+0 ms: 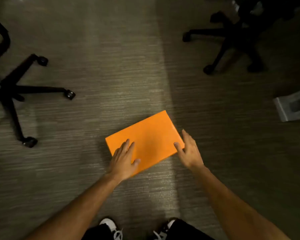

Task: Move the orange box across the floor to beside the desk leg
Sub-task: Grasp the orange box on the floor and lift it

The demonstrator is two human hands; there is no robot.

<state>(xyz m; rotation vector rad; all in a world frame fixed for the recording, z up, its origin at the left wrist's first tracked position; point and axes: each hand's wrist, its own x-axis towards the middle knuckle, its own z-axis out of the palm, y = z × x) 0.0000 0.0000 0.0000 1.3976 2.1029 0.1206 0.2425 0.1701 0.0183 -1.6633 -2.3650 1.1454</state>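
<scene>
The orange box lies flat on the carpeted floor, turned at an angle, just in front of the person's shoes. The left hand rests with spread fingers on the near-left part of the box lid, flat and not gripping. The right hand is at the near-right corner of the box, thumb on the top and fingers along the side; it is open, touching or almost touching, but not closed around anything. To the right of the box, well apart, a pale grey foot stands on the floor; I judge it is probably the desk leg, though only its end shows. One black chair base stands far to the left of the box and another one beyond the box to the right. To do this step well, the person should press down only lightly, push low on the side with the left hand, and guide with the right, so the box slides straight and does not turn on the carpet.
</scene>
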